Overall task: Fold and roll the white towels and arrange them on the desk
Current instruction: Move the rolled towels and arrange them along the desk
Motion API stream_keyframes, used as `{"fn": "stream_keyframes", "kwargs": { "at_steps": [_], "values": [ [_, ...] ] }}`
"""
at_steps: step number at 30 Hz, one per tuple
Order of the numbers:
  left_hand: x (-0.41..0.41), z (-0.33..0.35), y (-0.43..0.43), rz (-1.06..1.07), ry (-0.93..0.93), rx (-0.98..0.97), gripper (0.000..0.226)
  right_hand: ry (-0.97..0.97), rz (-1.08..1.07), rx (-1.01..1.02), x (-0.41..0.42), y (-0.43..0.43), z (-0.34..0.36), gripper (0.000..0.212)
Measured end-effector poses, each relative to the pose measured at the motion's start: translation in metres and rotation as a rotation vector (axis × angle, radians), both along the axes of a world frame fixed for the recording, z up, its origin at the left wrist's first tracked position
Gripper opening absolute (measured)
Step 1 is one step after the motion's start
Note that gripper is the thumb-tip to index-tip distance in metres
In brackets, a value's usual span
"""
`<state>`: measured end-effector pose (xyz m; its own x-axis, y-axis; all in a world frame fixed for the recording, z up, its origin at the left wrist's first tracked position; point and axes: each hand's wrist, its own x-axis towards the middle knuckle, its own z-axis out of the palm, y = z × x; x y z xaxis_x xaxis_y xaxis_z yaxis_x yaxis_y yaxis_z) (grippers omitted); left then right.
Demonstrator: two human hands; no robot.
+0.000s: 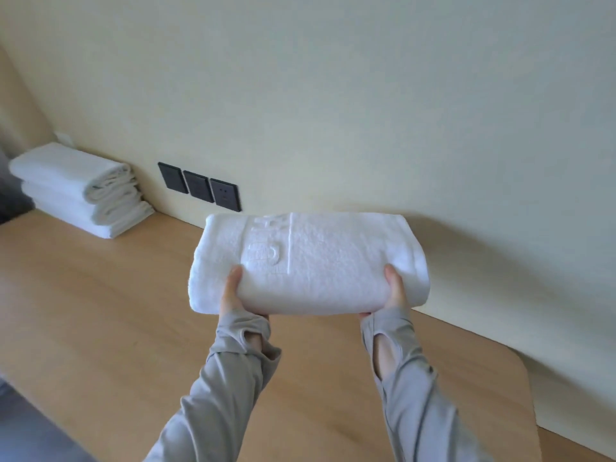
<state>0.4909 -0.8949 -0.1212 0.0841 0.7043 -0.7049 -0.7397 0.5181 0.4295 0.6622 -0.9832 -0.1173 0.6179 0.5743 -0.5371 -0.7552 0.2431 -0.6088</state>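
Observation:
A thick folded white towel (310,261) with embossed lettering on top hangs above the wooden desk (110,305), close to the wall. My left hand (231,291) grips its near left edge, thumb on top and fingers hidden underneath. My right hand (395,290) grips the near right edge the same way. Both forearms wear grey sleeves. At the far left of the desk, a stack of folded white towels (83,190) lies against the wall.
Three dark wall sockets (199,186) sit just above the desk between the stack and the held towel. The desk's rounded right corner (520,365) ends near the wall. A dark floor or edge shows at the lower left.

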Motion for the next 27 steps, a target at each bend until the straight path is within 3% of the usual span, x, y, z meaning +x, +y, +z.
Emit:
{"fn": "stream_keyframes", "kwargs": {
  "at_steps": [3,10,20,23,27],
  "values": [
    [-0.059,0.023,0.014,0.077,-0.035,0.097,0.046,-0.054,0.053,0.027,-0.059,0.036,0.021,0.024],
    [-0.237,0.060,0.058,0.244,-0.046,0.140,0.041,-0.053,0.237,0.095,-0.220,0.124,0.040,0.024],
    [-0.446,0.079,0.142,0.372,-0.037,0.240,0.043,-0.061,0.363,0.101,-0.425,0.233,0.063,0.051],
    [-0.485,0.081,0.167,0.435,-0.042,0.228,0.052,-0.057,0.395,0.117,-0.463,0.263,0.065,0.047],
    [-0.527,0.081,0.207,0.483,-0.021,0.226,0.036,-0.055,0.437,0.117,-0.506,0.312,0.068,0.046]
  ]
}}
